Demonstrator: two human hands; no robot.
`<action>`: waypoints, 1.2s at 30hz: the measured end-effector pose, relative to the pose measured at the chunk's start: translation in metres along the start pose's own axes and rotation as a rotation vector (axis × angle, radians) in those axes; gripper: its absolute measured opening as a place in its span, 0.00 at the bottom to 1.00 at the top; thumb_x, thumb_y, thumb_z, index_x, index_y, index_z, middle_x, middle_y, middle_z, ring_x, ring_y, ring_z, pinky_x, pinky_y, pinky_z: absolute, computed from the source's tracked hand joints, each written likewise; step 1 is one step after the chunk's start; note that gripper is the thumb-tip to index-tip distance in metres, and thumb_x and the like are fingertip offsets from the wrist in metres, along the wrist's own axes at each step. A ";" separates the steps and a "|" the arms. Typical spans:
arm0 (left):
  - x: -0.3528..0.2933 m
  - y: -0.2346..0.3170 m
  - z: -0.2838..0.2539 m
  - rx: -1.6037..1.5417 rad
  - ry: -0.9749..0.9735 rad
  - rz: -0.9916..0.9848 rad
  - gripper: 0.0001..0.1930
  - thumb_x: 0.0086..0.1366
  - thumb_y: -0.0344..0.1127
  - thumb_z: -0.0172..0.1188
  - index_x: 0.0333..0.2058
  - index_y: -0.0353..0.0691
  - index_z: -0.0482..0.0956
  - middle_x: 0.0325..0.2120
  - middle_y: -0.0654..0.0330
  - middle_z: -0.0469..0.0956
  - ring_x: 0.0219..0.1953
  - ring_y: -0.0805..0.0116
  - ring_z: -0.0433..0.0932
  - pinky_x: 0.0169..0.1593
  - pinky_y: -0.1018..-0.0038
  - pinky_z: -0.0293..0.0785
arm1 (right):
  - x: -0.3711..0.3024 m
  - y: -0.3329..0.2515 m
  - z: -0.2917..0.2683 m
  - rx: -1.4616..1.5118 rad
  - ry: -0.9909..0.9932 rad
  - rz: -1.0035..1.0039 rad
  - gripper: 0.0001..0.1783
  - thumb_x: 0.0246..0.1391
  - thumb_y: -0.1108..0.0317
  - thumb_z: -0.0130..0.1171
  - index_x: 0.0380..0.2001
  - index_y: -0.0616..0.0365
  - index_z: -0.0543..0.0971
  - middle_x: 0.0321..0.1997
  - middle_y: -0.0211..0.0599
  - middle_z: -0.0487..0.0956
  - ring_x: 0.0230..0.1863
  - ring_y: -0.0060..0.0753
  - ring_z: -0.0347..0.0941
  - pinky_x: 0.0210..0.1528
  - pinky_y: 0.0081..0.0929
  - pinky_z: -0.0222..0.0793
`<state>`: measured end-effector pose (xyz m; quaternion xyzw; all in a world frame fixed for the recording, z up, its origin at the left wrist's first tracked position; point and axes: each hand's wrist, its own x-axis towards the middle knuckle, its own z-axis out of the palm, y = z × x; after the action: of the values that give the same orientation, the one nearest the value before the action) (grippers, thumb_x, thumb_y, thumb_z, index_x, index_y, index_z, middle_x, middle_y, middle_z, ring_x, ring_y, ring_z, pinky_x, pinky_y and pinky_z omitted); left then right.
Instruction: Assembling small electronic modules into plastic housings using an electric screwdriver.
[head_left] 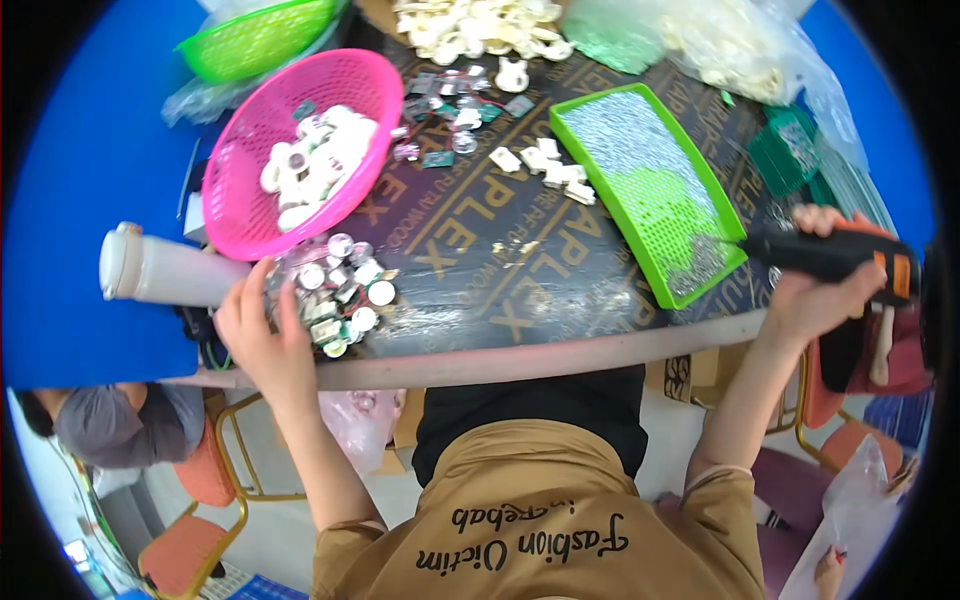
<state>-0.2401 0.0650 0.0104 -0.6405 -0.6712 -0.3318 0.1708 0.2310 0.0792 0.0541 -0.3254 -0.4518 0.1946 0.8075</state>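
My right hand is closed around a black and orange electric screwdriver. Its thin bit points left, into the near end of a green perforated tray, where small dark screws lie in a heap. At the left, my left hand has its fingers apart at the edge of a pile of small round white-and-clear parts; no held thing shows in it. A pink basket of white ring-shaped plastic pieces sits beyond that hand, and a white bottle lies beside it.
Cream plastic pieces are heaped at the far edge. Small circuit boards with wires and white blocks lie mid-table. Clear bags and a dark green container stand far right. Another person sits at the left.
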 end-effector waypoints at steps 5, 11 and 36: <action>-0.008 0.020 0.005 0.084 0.106 0.074 0.15 0.60 0.28 0.62 0.47 0.42 0.81 0.52 0.53 0.71 0.52 0.54 0.66 0.56 0.62 0.62 | -0.006 0.024 0.033 0.032 -0.131 0.107 0.39 0.56 0.35 0.55 0.52 0.61 0.66 0.33 0.41 0.69 0.38 0.38 0.66 0.49 0.39 0.64; -0.019 0.064 0.005 -0.304 -0.044 0.199 0.11 0.55 0.25 0.64 0.38 0.41 0.83 0.40 0.57 0.75 0.46 0.56 0.71 0.51 0.64 0.66 | -0.013 0.035 0.048 -0.117 -0.302 0.178 0.30 0.61 0.48 0.57 0.51 0.64 0.66 0.35 0.40 0.72 0.35 0.32 0.70 0.40 0.36 0.70; 0.019 0.136 0.058 -0.800 -0.788 0.225 0.07 0.66 0.29 0.55 0.40 0.34 0.77 0.31 0.51 0.78 0.30 0.56 0.78 0.36 0.66 0.74 | -0.105 0.015 0.071 -0.674 -0.807 -0.220 0.12 0.44 0.78 0.65 0.35 0.60 0.78 0.36 0.41 0.75 0.35 0.45 0.73 0.38 0.34 0.70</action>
<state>-0.0985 0.1117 0.0122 -0.7980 -0.4341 -0.2762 -0.3138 0.1153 0.0510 0.0067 -0.4165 -0.7953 0.0626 0.4361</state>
